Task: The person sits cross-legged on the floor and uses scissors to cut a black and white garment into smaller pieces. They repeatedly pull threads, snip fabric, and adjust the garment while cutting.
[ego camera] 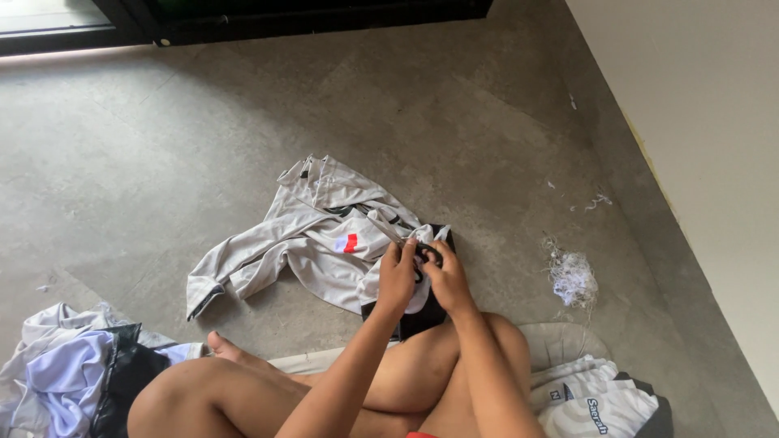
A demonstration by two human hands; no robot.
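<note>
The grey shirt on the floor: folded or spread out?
Spread out, crumpled: the grey shirt sprawls loosely, one sleeve stretched left across the floor.

A tangle of white thread scraps (573,277) lies on the grey concrete floor (162,162), near the pale wall (714,122), with a few stray bits (599,200) further along. A heap of pale and dark clothes (73,373) sits at the lower left; folded white garments (600,401) rest at the lower right. A dark door frame (308,18) runs along the top.
</note>
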